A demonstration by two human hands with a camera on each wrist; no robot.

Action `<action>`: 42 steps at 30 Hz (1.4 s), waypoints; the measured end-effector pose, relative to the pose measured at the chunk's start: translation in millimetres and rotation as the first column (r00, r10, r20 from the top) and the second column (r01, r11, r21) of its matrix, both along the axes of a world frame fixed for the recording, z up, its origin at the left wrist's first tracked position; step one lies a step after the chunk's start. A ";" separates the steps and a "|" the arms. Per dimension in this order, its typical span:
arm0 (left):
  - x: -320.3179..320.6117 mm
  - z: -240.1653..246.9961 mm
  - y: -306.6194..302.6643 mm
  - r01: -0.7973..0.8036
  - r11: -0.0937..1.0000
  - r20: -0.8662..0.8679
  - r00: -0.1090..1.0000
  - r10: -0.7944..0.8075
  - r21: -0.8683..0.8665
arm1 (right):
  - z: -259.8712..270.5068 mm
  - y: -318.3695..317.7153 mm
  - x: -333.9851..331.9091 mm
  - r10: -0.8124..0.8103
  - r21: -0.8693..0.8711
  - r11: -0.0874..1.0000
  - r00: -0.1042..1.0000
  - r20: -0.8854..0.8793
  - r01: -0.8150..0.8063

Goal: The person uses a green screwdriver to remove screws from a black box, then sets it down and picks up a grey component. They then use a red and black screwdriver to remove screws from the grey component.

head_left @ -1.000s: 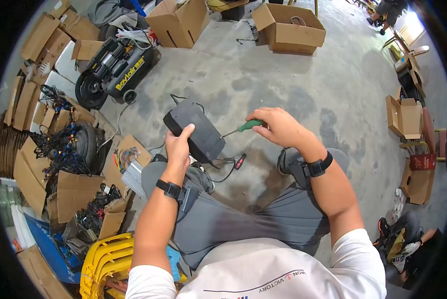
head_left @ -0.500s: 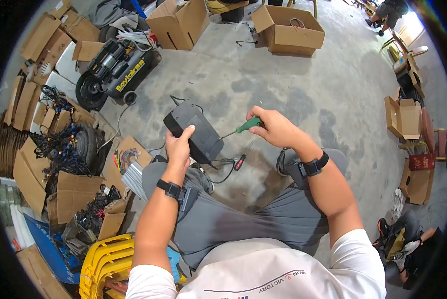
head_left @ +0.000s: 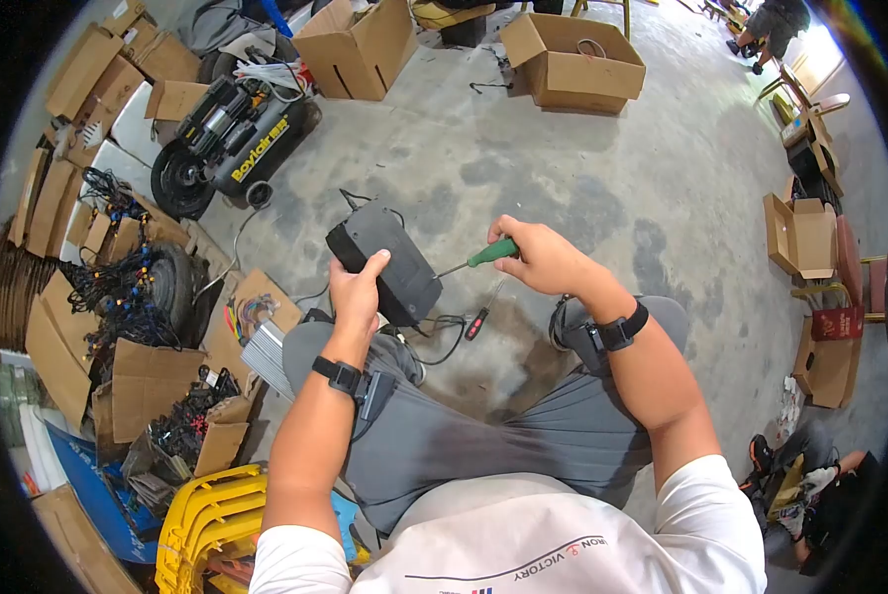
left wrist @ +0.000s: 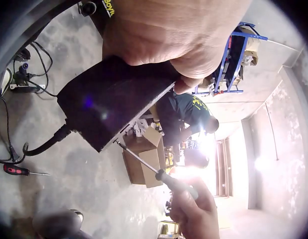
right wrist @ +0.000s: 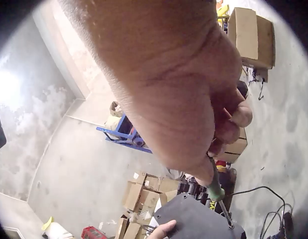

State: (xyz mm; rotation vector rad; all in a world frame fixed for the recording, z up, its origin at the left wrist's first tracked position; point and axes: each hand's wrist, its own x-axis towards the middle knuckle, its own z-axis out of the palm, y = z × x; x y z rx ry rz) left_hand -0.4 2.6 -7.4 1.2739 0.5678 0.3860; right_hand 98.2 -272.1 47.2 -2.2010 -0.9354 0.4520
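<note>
Little has changed over the last second, and what has changed is small. The concrete floor (head_left: 563,168), the compressor (head_left: 231,139) up and to the left of the box, and the cartons (head_left: 573,54) beyond the box all lie as they did.

The black box (head_left: 394,243) is still held in the air above the person's knees. It has tipped slightly, so its near end sits a touch lower than before. Its cable (head_left: 444,332) hangs below it towards the floor.

The left hand (head_left: 357,292) grips the box from beneath, fingers (head_left: 372,262) curled round its near edge. The thumb lies flatter on the top face than a second ago.

The right hand (head_left: 541,255), to the right of the box, has drawn in a little towards it and rolled slightly at the wrist. Its fingers are clamped round the handle of the green screwdriver (head_left: 493,251). The shaft slants down and left, and the tip still meets the box's right edge. Both wrist views show the tip touching that rim.

Since the tip has not left that spot, this looks like small turns at one fixing rather than a move to another. The red screwdriver (head_left: 476,322) lies untouched on the floor just below the box.
</note>
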 end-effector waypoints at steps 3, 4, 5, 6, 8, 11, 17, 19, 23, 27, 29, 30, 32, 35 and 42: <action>0.2 -2.9 0.4 0.002 1.000 -0.004 1.000 -0.002 0.018 | -0.6 1.5 0.3 0.026 -0.035 0.999 0.999 0.020 -0.025; 0.1 -4.7 1.6 0.003 1.000 -0.006 1.000 -0.003 0.028 | -4.8 3.5 0.5 -0.032 -0.148 0.988 0.999 0.044 0.038; 0.2 -5.7 2.3 0.004 0.999 -0.007 1.000 -0.003 0.039 | -7.1 5.2 0.3 -0.087 -0.258 0.961 0.993 0.075 0.103; 0.2 -5.2 1.8 0.005 0.999 -0.007 1.000 -0.005 0.040 | -5.5 6.1 -0.3 -0.088 -0.258 0.961 0.993 0.075 0.104; -0.1 -3.4 1.2 -0.011 1.000 -0.032 0.999 0.011 0.013 | -0.3 7.6 -1.4 -0.113 -0.306 0.945 0.993 0.025 0.115; 0.0 -2.0 -0.9 -0.016 1.000 0.010 1.000 0.016 0.014 | -0.9 3.2 -5.8 -0.071 -0.066 0.995 0.997 0.020 0.073; -0.3 1.4 -1.6 -0.011 1.000 -0.011 1.000 0.011 0.004 | -0.8 4.5 -3.1 -0.062 -0.117 0.991 0.997 0.056 0.068; -0.3 1.0 -1.0 -0.003 1.000 -0.006 1.000 0.003 0.010 | 1.5 10.6 -2.3 -0.106 -0.228 0.967 0.994 0.030 0.110; 0.9 -3.9 1.1 -0.019 1.000 0.000 1.000 0.019 0.004 | -9.9 7.7 -3.4 -0.156 -0.176 0.971 0.986 0.052 0.163; -0.7 0.9 -0.2 -0.016 1.000 -0.006 1.000 0.016 0.008 | -12.0 0.9 -1.7 -0.044 0.106 0.994 0.999 0.026 0.041; -0.4 1.7 -1.7 -0.019 1.000 0.007 1.000 0.019 0.020 | -8.0 2.2 -0.7 -0.076 0.007 0.997 0.996 0.046 0.075; 0.4 0.4 -1.1 -0.017 1.000 0.009 1.000 0.017 0.021 | -5.2 4.8 -0.8 -0.078 0.007 0.997 0.996 0.047 0.077; 1.0 -3.1 1.4 0.006 1.000 0.020 1.000 -0.006 0.024 | -0.5 11.6 -1.8 -0.169 -0.300 0.938 0.985 0.033 0.171; 0.1 2.5 -1.8 -0.024 1.000 -0.016 1.000 0.024 -0.002 | -7.6 10.4 -2.4 -0.185 -0.223 0.958 0.983 -0.005 0.179; 0.3 -2.8 0.9 -0.011 1.000 0.012 1.000 0.010 0.029 | -14.1 4.4 2.1 -0.049 0.037 0.998 0.998 0.048 0.047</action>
